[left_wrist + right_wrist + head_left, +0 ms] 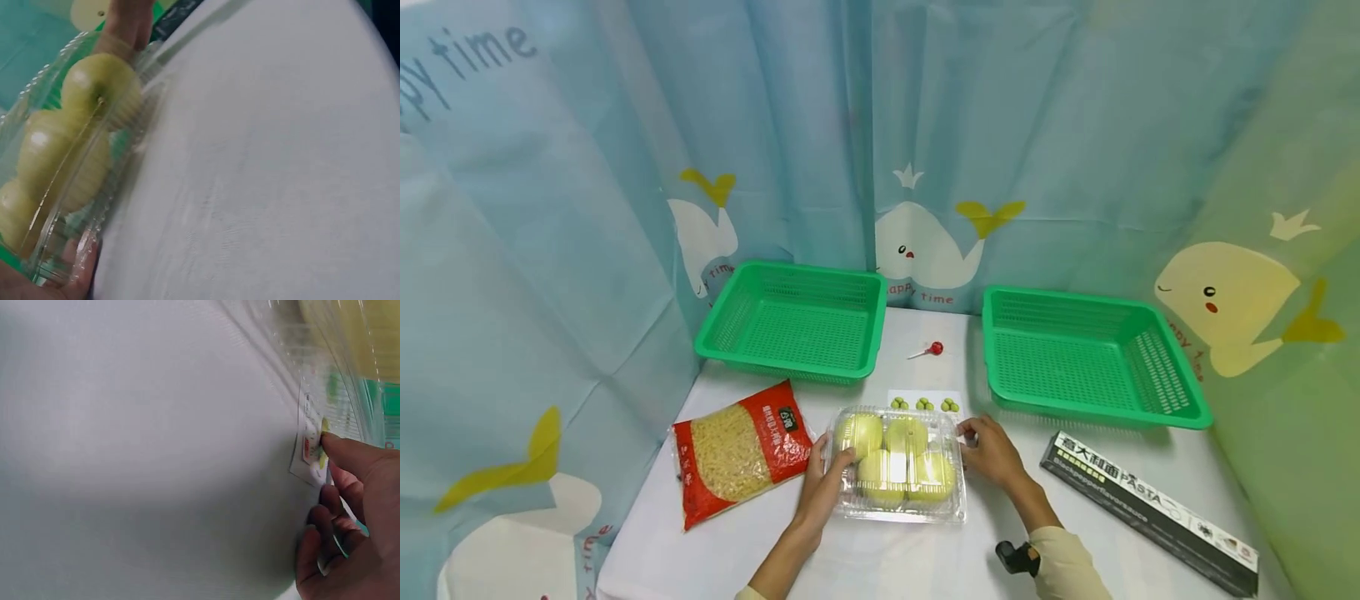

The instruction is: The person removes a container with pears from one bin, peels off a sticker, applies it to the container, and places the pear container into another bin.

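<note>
A clear plastic clamshell box (891, 510) with several yellow-green round fruits (883, 475) sits in front of me on the white table. My left hand (823, 483) grips its left side, thumb on the lid; the left wrist view shows fingers (81, 262) along the box wall. At the opposite edge is my right hand (992, 450), its fingers curled and the thumb close to the index finger. In the right wrist view its thumb tip overlaps a picture card (305, 447) beside the box; whether it pinches the card or the box rim is unclear. The box partly covers the card.
Two green baskets (805, 277) stand at the back left and, as a second basket (1075, 400), back right. Between them lies a red lollipop (936, 348). A red pasta bag (733, 450) lies left, a long black pasta box (1150, 512) right. A patterned curtain (925, 100) surrounds the table.
</note>
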